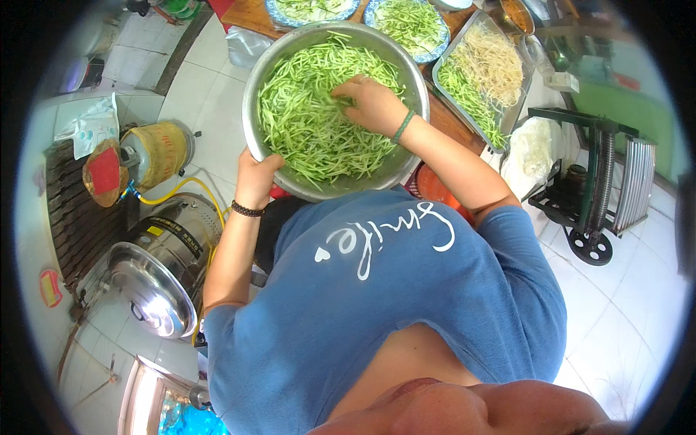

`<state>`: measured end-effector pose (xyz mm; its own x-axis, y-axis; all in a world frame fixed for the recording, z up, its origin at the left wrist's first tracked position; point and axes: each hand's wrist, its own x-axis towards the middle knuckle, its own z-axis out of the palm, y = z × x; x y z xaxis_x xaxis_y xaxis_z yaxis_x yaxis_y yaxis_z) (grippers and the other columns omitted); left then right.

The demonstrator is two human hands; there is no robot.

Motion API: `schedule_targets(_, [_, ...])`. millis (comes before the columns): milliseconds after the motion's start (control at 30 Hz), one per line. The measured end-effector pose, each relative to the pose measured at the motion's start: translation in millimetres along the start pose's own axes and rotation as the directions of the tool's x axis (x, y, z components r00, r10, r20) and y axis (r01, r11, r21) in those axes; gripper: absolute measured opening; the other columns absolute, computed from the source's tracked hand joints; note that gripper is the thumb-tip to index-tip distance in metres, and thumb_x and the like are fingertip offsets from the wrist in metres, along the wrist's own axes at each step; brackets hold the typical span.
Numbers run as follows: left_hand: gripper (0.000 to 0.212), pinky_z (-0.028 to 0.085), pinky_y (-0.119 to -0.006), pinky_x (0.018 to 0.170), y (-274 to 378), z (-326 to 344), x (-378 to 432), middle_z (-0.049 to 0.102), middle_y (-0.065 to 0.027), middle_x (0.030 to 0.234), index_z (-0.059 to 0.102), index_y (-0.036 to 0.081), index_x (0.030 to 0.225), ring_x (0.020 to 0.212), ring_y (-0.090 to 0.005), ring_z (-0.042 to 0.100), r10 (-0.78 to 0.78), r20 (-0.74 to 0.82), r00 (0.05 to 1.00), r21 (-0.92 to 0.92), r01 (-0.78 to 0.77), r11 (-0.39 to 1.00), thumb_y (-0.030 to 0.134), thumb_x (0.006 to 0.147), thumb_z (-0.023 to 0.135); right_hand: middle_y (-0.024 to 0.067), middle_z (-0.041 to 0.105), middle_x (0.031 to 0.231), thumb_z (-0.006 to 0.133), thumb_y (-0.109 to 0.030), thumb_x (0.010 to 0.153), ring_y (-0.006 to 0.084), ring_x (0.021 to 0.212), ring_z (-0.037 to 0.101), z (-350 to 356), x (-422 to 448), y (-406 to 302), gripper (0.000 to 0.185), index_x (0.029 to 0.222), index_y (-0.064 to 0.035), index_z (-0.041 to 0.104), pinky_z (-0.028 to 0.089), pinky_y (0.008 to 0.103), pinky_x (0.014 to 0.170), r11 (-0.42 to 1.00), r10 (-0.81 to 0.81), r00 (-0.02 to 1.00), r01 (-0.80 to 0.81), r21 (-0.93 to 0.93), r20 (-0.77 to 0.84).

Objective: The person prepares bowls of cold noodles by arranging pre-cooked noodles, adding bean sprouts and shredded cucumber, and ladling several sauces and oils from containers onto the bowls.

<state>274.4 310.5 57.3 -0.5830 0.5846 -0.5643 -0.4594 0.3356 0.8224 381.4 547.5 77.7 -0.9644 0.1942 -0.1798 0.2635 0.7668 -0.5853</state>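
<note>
A large stainless steel bowl [251,117] stands in front of me, holding a heap of pale green shredded vegetable [310,119], perhaps cucumber. At its near left side, my left hand [256,176] grips the rim, thumb over the edge. My right hand [372,103] reaches over the bowl from the right, its fingers bent and its fingertips at the shreds. The shreds by these fingertips are blurred, and whether any are pinched between them is unclear.
Two blue-patterned plates of green shreds [410,27] [312,8] lie beyond the bowl on a wooden table [247,19]. A metal tray [508,128] holds green shreds and pale noodle-like strands at right. Left are a gas cylinder [163,147] and a steel pot lid [155,293]; right, a black-framed machine [598,174].
</note>
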Motion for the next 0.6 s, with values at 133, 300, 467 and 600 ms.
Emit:
schedule_targets(133, [0.023,0.034,-0.019,0.035,2.9,2.7,-3.6,0.055,-0.0015,0.067,0.054,0.000,0.091,0.047,-0.0074,0.048,0.021,-0.026,0.999,-0.027,-0.022,0.999,0.001,0.068,0.053,0.0101,0.062,0.093,0.065,-0.015,0.071,0.0213,0.083,0.059,-34.8,-7.0,-17.7,0.028,0.099,-0.0109,0.064,0.047,0.0323,0.075,0.997,0.036,0.997,-0.031,0.068,-0.072])
schedule_targets(300, [0.024,0.034,-0.019,0.035,1.3,5.3,-1.7,0.055,-0.0015,0.067,0.053,0.000,0.092,0.048,-0.0074,0.048,0.027,-0.025,0.999,-0.039,-0.028,0.999,0.001,0.068,0.053,0.0091,0.064,0.093,0.065,-0.015,0.073,0.0203,0.080,0.061,-47.8,-3.5,-1.3,0.024,0.096,-0.0100,0.065,0.048,0.0293,0.073,0.975,0.224,0.975,-0.224,-0.016,-0.004])
schedule_targets(467, [0.028,0.034,-0.019,0.035,-9.8,3.9,1.5,0.056,-0.0024,0.071,0.053,-0.001,0.095,0.048,-0.0081,0.049,0.046,-0.031,0.998,-0.076,-0.048,0.996,0.001,0.067,0.052,0.0050,0.065,0.085,0.071,-0.016,0.069,0.0117,0.070,0.058,-57.8,-10.3,10.9,0.028,0.096,-0.0107,0.067,0.047,0.0253,0.066,0.948,0.298,0.951,-0.286,0.139,-0.078])
schedule_targets(600, [0.035,0.042,-0.024,0.057,-7.8,2.4,1.3,0.057,-0.0050,0.086,0.052,-0.004,0.102,0.069,-0.0129,0.053,0.005,-0.013,1.000,-0.110,-0.006,0.994,-0.007,0.066,0.050,0.0024,0.063,0.075,0.073,-0.016,0.069,0.0093,0.064,0.057,-101.8,-10.5,29.4,0.031,0.098,-0.0108,0.066,0.047,0.0237,0.057,0.904,0.368,0.907,-0.299,0.304,-0.203])
